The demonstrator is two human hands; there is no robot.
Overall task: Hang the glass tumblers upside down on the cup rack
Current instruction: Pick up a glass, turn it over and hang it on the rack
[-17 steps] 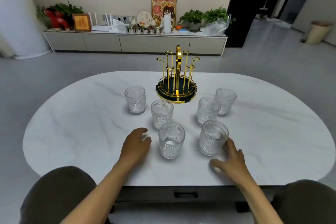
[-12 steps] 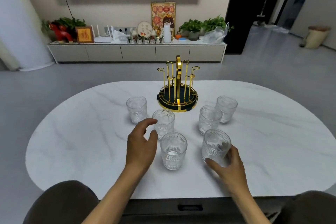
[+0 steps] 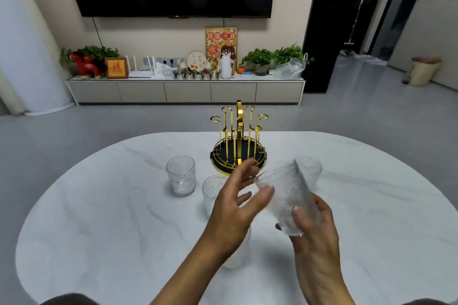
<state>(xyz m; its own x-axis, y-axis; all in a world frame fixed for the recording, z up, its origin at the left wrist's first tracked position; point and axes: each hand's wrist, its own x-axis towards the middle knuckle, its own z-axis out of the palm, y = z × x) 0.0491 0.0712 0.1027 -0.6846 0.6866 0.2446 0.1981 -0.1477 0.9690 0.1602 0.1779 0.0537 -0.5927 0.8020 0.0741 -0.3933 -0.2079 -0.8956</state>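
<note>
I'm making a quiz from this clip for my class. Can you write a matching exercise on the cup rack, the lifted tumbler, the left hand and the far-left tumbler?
Things:
1. cup rack
2. lifted tumbler
3. left hand
4. far-left tumbler

States:
A. upright on the table, untouched
B. tilted in the right hand
C. no glass on its gold pegs
D. open, fingers spread by the tilted glass

Pairs: 1-C, 2-B, 3-D, 4-A
</note>
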